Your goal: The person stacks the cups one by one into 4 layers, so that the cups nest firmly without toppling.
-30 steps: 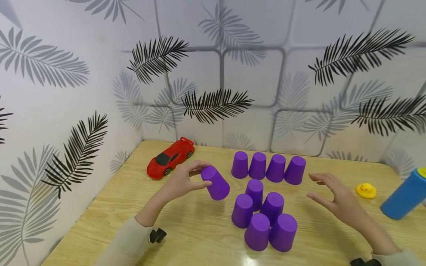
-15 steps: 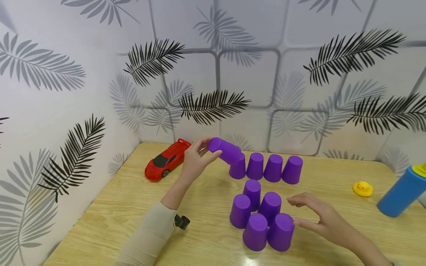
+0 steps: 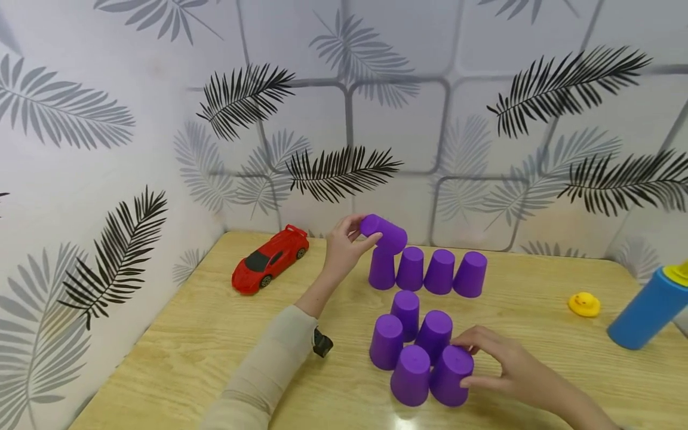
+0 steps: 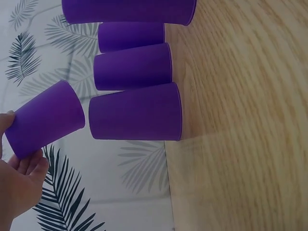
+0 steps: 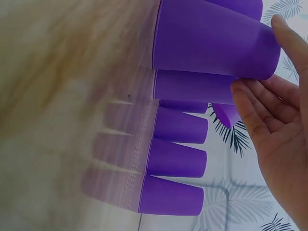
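Note:
My left hand (image 3: 344, 248) grips a purple cup (image 3: 384, 234) near its base, thumb on one side and fingers on the other. That cup is tilted, mouth down and to the right, close over the leftmost cup (image 3: 382, 272) of the back row; a gap shows between the two in the left wrist view. With thumb and fingers either side of its upper end, my right hand (image 3: 507, 367) holds the front right cup (image 3: 451, 379) of the nearer group. This cup stands upside down on the table, beside another front cup (image 3: 411, 376).
Further upside-down purple cups stand in the back row (image 3: 439, 272) and nearer group (image 3: 387, 342). A red toy car (image 3: 271, 258) sits at the back left. Toward the right are a yellow rubber duck (image 3: 584, 304) and a blue bottle (image 3: 642, 313). A patterned wall (image 3: 398, 125) bounds the table.
My left hand has carried its cup up and right, from left of the group to over the back row's left end. My right hand has moved left and down onto the front right cup.

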A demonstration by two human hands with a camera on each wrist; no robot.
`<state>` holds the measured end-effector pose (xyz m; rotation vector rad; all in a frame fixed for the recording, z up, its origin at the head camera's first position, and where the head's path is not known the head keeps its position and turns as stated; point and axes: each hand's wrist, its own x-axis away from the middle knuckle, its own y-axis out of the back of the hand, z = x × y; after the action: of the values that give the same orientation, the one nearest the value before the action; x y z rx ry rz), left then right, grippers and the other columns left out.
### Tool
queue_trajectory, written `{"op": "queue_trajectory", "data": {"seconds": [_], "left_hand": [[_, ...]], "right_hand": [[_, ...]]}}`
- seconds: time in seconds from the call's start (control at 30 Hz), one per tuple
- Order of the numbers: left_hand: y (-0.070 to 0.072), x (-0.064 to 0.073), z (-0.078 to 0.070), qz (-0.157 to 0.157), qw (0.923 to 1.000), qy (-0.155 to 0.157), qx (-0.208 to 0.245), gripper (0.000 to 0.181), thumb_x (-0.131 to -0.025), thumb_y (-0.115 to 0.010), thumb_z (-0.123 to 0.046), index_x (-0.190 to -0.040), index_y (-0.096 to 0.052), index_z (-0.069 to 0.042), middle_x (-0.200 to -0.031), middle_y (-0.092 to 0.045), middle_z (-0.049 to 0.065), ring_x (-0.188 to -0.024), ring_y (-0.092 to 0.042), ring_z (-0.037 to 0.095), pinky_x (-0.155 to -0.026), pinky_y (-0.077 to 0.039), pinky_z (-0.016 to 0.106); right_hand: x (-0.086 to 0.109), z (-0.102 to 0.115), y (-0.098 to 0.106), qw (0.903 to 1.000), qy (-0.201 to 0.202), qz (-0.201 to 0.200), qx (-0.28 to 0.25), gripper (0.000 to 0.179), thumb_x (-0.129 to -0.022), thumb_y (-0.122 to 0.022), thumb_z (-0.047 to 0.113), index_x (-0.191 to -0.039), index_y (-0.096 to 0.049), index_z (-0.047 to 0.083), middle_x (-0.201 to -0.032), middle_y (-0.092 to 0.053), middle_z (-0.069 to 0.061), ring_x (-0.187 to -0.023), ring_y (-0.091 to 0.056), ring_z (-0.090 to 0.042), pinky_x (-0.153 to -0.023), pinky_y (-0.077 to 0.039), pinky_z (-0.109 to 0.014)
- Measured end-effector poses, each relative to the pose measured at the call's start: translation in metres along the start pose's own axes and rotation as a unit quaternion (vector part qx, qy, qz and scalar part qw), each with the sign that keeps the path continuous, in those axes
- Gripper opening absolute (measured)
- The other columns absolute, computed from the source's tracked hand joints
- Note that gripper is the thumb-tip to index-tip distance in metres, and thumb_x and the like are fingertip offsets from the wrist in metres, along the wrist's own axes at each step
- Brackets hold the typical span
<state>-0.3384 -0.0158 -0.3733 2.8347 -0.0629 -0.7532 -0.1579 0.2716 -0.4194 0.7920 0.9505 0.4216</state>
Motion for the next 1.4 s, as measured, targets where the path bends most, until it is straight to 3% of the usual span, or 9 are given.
{"op": "queue_trajectory", "data": {"seconds": [0.3,0.57,0.87,1.23,1.4], "left_hand": [[-0.008,-0.004,0.006,0.015,0.9997,0.006,-0.02,0.05,-0.084,-0.078,-0.018,-0.127,-0.06,-0.002,-0.121,-0.062,0.016,-0.115,-0.062,0.028,-0.104,-0.051,0.029],[-0.015,-0.015,0.0,0.059,0.9964,-0.029,-0.053,0.053,-0.086,-0.076,-0.017,-0.132,-0.058,0.001,-0.127,-0.059,0.018,-0.119,-0.061,0.03,-0.104,-0.052,0.033],[-0.02,-0.024,-0.008,0.103,0.9874,-0.035,-0.115,0.053,-0.088,-0.074,-0.02,-0.133,-0.057,0.0,-0.129,-0.058,0.019,-0.118,-0.061,0.029,-0.103,-0.053,0.035],[-0.028,-0.032,-0.013,0.144,0.974,-0.039,-0.171,0.054,-0.089,-0.074,-0.023,-0.136,-0.056,-0.003,-0.131,-0.058,0.017,-0.12,-0.061,0.028,-0.104,-0.052,0.035],[-0.031,-0.035,-0.017,0.169,0.9643,-0.044,-0.199,0.055,-0.09,-0.072,-0.026,-0.137,-0.055,-0.002,-0.131,-0.058,0.016,-0.119,-0.06,0.029,-0.102,-0.053,0.038]], "right_hand": [[0.0,0.002,-0.001,0.9999,-0.009,0.009,0.001,0.049,-0.074,-0.083,0.013,-0.118,-0.062,0.013,-0.108,-0.064,0.009,-0.092,-0.057,0.002,-0.081,-0.049,-0.01],[0.001,0.002,0.001,0.9999,-0.006,0.004,0.007,0.049,-0.075,-0.083,0.014,-0.118,-0.062,0.014,-0.107,-0.063,0.01,-0.092,-0.056,0.002,-0.081,-0.048,-0.01],[0.001,0.001,-0.001,1.0,0.002,0.001,0.001,0.048,-0.075,-0.083,0.014,-0.119,-0.062,0.012,-0.107,-0.063,0.009,-0.092,-0.056,0.002,-0.082,-0.048,-0.009],[0.002,0.003,-0.001,0.9998,-0.016,0.01,0.005,0.048,-0.077,-0.082,0.015,-0.12,-0.061,0.015,-0.109,-0.063,0.01,-0.093,-0.057,0.002,-0.082,-0.05,-0.011],[0.002,0.004,0.0,0.9999,-0.011,0.008,0.004,0.047,-0.078,-0.081,0.015,-0.121,-0.06,0.017,-0.109,-0.063,0.01,-0.092,-0.057,0.002,-0.08,-0.05,-0.011]]}}
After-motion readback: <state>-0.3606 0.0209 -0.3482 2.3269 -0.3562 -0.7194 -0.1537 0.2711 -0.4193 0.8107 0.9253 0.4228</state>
